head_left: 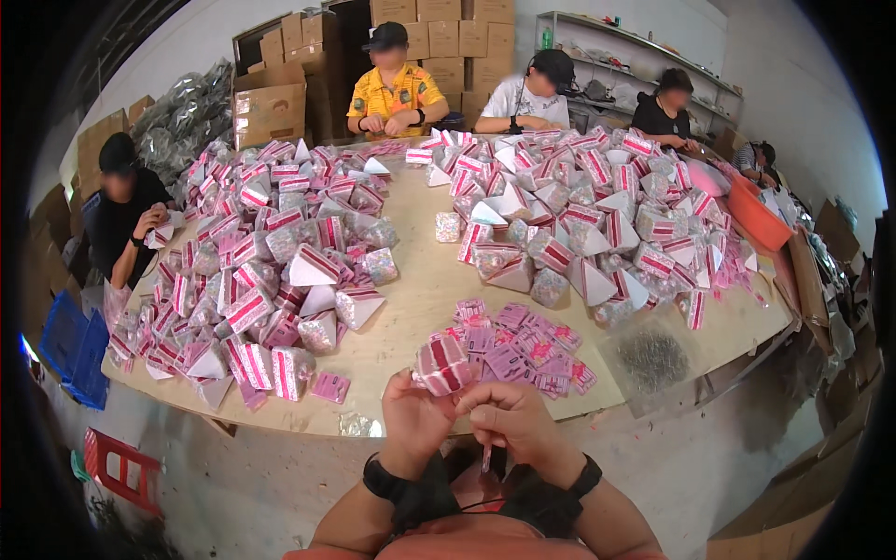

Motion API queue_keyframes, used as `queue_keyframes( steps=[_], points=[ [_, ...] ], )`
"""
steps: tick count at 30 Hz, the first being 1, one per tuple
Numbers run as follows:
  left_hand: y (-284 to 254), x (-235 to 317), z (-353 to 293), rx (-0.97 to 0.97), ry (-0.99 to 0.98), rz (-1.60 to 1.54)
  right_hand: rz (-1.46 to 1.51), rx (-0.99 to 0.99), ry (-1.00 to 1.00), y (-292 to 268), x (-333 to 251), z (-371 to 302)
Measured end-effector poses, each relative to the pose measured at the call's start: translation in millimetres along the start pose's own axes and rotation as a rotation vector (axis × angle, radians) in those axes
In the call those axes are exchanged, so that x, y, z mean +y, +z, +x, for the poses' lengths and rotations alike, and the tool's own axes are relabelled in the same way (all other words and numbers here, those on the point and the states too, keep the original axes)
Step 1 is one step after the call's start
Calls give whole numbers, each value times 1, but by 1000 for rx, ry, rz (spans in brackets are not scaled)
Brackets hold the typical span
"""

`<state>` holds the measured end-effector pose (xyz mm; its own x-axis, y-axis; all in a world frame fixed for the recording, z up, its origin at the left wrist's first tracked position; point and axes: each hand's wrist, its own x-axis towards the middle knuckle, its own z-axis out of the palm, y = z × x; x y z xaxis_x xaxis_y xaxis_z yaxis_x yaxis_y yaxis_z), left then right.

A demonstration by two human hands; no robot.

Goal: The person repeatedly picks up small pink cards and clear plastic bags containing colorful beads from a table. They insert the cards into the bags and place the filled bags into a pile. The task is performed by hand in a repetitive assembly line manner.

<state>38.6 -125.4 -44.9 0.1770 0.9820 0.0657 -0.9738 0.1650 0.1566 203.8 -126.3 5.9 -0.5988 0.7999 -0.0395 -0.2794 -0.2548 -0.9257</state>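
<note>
A small pink-and-white striped packet (442, 365) is pinched at the fingers of the left hand (411, 420), raised just above the near edge of the surface (411, 322). The right hand (513, 417) is closed beside it, its fingers pressed together on something thin and pink that hangs below; what it is cannot be told. Both wrists are banded in black.

Just beyond the fingers, a loose heap of flat pink cards (523, 347) is laid on the surface, seemingly not yet used. To the right of it a clear bag of small dark pieces (651, 357) is seen. Farther out, to the left and the right, two large mounds of finished packets (271, 271) are piled, many of them pyramid-shaped, so much of the work appears done while the flat stock is still left. At the far edge, other people (397, 89) are seated at the same work, with stacked cardboard boxes (448, 37) behind them.
</note>
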Motion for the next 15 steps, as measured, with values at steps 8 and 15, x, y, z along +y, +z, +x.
queue_keyframes(
  steps=[8,15],
  points=[
    [11,0,-22,-41,194,488,-89,115,-127,12,-17,3],
    [30,8,-30,-99,212,607,-187,123,-204,20,-31,7]
  ],
)
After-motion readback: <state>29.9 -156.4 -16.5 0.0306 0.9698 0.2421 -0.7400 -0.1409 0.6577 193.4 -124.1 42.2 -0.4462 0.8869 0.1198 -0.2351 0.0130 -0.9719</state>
